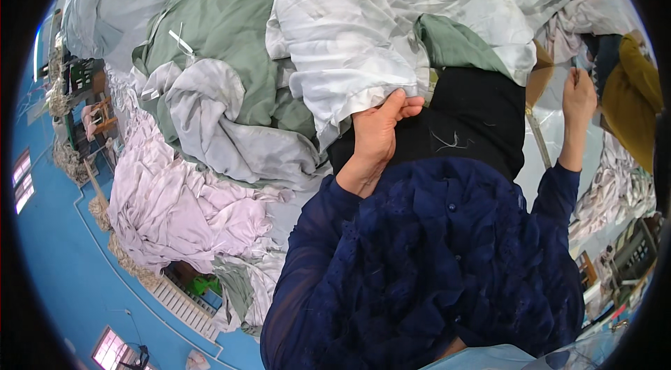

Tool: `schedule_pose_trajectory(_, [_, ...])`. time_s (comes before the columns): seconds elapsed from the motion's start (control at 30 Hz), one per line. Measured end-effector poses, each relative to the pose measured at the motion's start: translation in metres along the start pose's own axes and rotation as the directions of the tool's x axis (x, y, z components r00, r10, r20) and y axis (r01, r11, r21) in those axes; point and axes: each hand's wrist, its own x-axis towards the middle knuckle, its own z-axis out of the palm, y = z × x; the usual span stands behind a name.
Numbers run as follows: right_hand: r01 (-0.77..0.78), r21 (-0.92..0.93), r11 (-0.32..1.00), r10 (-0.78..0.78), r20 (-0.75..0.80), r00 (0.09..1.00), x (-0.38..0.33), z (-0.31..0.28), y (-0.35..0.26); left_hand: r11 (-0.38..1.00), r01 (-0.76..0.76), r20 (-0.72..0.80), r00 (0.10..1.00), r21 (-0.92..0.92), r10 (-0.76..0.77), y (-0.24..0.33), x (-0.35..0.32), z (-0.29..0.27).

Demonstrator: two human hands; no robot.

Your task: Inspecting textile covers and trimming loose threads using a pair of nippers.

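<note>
My left hand (pixel 377 131) is closed on the near edge of a white cloth (pixel 349 41), pinching its hem between thumb and fingers above my lap. The cloth is thin and wrinkled and spreads away from me, with a green flap (pixel 458 45) showing beside it on the right. Off to the right, my right hand (pixel 579 99) is held up away from the cloth, its fingertips pressed together. Whatever it may hold is too small to make out. A few loose pale threads (pixel 453 141) lie on my black trousers (pixel 482 108).
Left of the white cloth are heaped green fabric (pixel 224 27), a grey-white bundle (pixel 210 104) and pale pink cloth (pixel 175 202). Mustard-coloured cloth (pixel 632 101) hangs at the right. A wooden chair (pixel 103 117) stands at the far left by a blue surface (pixel 56 258).
</note>
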Motion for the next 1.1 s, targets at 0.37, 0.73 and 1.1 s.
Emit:
schedule_pose_trajectory(0.37, [0.133,0.937,0.322,-0.579,0.084,0.811,-0.053,-0.075,-0.207,0.987,-0.115,0.028,0.993,0.108,0.113,-0.001,-0.004,0.008])
schedule_pose_trajectory(0.73, [0.301,0.932,0.204,-0.663,-0.094,0.742,-0.047,-0.058,-0.226,0.99,-0.125,0.108,0.987,0.06,0.118,-0.003,-0.005,0.005])
schedule_pose_trajectory(1.1, [0.245,0.956,0.16,-0.615,-0.097,0.783,-0.049,-0.053,-0.231,0.995,-0.084,0.123,0.989,0.06,0.076,-0.002,-0.004,0.003])
